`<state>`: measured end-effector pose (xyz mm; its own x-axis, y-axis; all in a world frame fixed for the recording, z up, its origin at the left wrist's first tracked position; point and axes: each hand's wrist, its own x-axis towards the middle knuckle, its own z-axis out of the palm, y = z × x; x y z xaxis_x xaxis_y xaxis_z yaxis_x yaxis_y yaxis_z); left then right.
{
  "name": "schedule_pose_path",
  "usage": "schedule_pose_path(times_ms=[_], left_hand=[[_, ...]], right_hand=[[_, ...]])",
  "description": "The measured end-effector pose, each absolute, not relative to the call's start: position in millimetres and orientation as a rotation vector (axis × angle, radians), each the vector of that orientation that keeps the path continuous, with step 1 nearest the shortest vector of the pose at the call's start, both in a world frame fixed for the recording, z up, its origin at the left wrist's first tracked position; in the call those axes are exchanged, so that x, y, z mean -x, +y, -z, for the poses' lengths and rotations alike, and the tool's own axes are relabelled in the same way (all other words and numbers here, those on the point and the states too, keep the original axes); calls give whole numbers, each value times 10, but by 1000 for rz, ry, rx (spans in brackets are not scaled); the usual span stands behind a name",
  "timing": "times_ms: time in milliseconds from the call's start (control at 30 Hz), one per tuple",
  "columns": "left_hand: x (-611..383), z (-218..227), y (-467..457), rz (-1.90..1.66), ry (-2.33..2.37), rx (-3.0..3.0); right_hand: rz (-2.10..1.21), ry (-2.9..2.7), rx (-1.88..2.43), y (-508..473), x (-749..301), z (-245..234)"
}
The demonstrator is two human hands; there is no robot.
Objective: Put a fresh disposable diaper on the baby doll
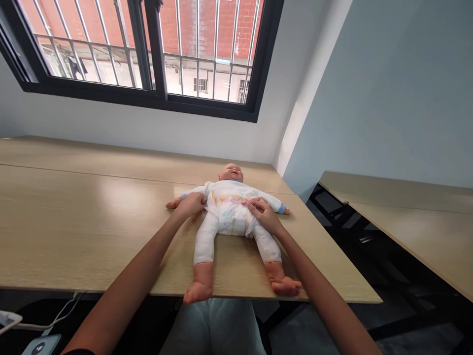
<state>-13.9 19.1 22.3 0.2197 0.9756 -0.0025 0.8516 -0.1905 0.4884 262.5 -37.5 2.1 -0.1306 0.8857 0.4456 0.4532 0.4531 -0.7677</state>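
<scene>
A baby doll (232, 173) in white clothes with blue cuffs lies on its back on the table, its feet towards me. Round its hips is a white diaper (233, 219) with a coloured print along the waist. My left hand (192, 203) is closed at the diaper's left edge, beside the doll's arm; its fingertips are partly hidden. On the other side, my right hand (263, 213) has thumb and fingers pinched together at the front of the diaper's waist. The doll's bare feet reach the table's front edge.
The wooden table (92, 231) ends at the right, with a gap before a second table (406, 217). Behind stands a white wall with a dark-framed barred window (162, 93). At lower left, a white cable (37, 326) and a pale device (42, 345) sit below the tabletop.
</scene>
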Motion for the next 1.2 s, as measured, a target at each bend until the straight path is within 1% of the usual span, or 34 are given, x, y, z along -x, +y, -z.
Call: schedule_pose_path(times_ms=[67,333,633,833,1033,1200], left_hand=[[111,-201,188,-509,1724,-2158],[136,-167,213,-601,1816,-2136],[164,-199,197,-363,1536,-1992],[277,-204,269,-355,1645,-1958],[400,-303,261,-375,1742,-1953],[366,-323,233,-294,1764,-2005]], right_hand=[[-581,-1759,1141,-365,-2634,-12],[-587,-1777,1128,-343,-2649,4],[-583,-1769,1136,-371,-2631,-20],[-574,-1778,1134,-376,-2632,-23],[-569,-1783,1129,-365,-2641,-13],[-564,-1783,1141,-356,-2648,1]])
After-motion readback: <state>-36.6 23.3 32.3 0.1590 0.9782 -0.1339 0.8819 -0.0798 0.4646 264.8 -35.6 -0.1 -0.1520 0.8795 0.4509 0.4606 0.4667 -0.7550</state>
